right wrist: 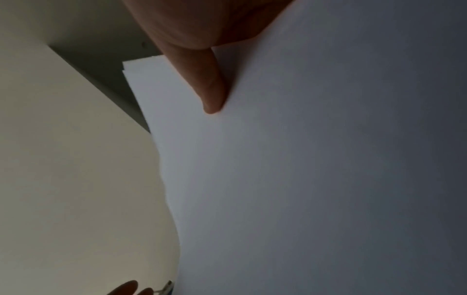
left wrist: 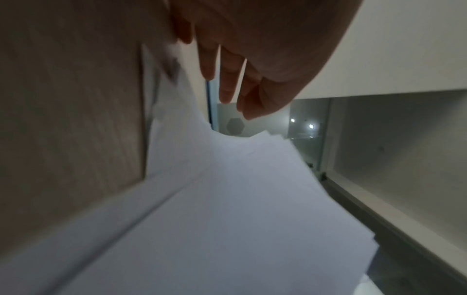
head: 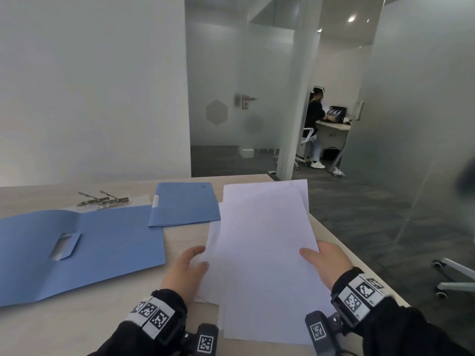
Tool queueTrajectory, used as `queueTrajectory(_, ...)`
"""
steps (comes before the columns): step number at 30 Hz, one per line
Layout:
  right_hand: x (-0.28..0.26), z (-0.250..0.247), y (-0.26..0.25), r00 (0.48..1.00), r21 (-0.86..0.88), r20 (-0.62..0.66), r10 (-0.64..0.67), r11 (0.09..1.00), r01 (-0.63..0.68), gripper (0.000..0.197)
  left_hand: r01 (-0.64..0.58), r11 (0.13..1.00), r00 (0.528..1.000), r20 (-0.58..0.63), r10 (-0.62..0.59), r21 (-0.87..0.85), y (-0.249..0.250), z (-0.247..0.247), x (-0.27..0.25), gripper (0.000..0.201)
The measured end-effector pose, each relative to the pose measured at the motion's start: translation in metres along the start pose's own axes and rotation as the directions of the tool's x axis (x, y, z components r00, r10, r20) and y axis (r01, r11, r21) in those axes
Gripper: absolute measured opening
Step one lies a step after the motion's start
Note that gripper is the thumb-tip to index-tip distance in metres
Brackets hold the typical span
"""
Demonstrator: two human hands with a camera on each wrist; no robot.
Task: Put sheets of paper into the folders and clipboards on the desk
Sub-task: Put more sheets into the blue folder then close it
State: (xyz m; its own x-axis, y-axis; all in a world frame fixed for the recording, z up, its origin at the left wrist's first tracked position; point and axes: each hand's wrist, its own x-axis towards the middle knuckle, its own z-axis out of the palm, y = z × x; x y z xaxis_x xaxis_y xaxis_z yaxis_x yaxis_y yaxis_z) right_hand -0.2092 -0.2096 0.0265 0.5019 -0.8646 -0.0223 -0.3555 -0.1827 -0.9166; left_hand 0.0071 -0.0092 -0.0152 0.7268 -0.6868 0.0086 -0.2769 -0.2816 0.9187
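A stack of white paper sheets [head: 257, 253] is held tilted above the desk's right part. My right hand [head: 324, 261] pinches its right edge, thumb [right wrist: 209, 89] on top of the paper [right wrist: 303, 179] and the fingers hidden underneath. My left hand [head: 189, 265] is at the stack's left edge; in the left wrist view its fingers [left wrist: 227, 79] are straight, beside the sheets [left wrist: 227, 219]. An open blue folder [head: 77, 247] with a metal clip lies flat at the left. A closed blue folder [head: 185, 204] lies behind it.
Metal clipboard clips [head: 102, 200] lie at the back of the wooden desk [head: 77, 325]. The desk's right edge runs just past my right wrist, with a chair base [head: 452, 278] on the floor beyond. A person sits far off behind the glass partition.
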Motion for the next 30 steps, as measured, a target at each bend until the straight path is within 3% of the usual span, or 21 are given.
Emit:
queueTrajectory(5, -0.003, -0.011, -0.016, 0.994, 0.208, -0.043, -0.103, 0.972, 0.109, 0.012, -0.143, 0.983, 0.989, -0.063, 0.136, -0.116, 0.040, -0.011, 0.011, 0.065)
queueTrajectory(7, -0.003, -0.011, -0.024, 0.989, 0.329, -0.080, -0.121, 0.934, 0.141, 0.013, -0.183, 0.967, 0.982, -0.068, 0.174, -0.177, 0.063, -0.016, 0.020, 0.067)
queueTrajectory(12, -0.007, -0.005, -0.042, 0.966, 0.549, -0.181, -0.186, 0.796, 0.256, 0.016, -0.300, 0.918, 0.954, -0.098, 0.284, -0.260, 0.098, -0.016, 0.028, 0.023)
queueTrajectory(15, -0.009, 0.003, -0.035, 0.969, 0.586, -0.166, -0.181, 0.773, 0.244, 0.019, -0.288, 0.918, 0.958, -0.065, 0.281, -0.274, 0.092, -0.005, 0.024, 0.017)
queueTrajectory(18, -0.014, 0.009, -0.018, 0.989, 0.571, -0.069, -0.129, 0.808, 0.145, 0.012, -0.247, 0.928, 0.968, -0.026, 0.250, -0.279, 0.074, 0.008, 0.018, 0.014)
queueTrajectory(25, -0.018, 0.007, -0.009, 0.995, 0.625, 0.031, -0.092, 0.779, 0.052, 0.020, -0.227, 0.898, 0.968, 0.014, 0.250, -0.377, 0.063, 0.024, 0.009, 0.017)
queueTrajectory(29, -0.016, 0.007, -0.002, 0.992, 0.622, 0.080, -0.094, 0.782, 0.024, 0.064, -0.171, 0.895, 0.974, 0.067, 0.216, -0.412, 0.054, 0.028, 0.007, 0.022)
queueTrajectory(30, -0.016, 0.008, 0.000, 0.994, 0.611, 0.073, -0.082, 0.792, 0.020, 0.065, -0.152, 0.900, 0.976, 0.084, 0.203, -0.408, 0.051, 0.030, 0.005, 0.021)
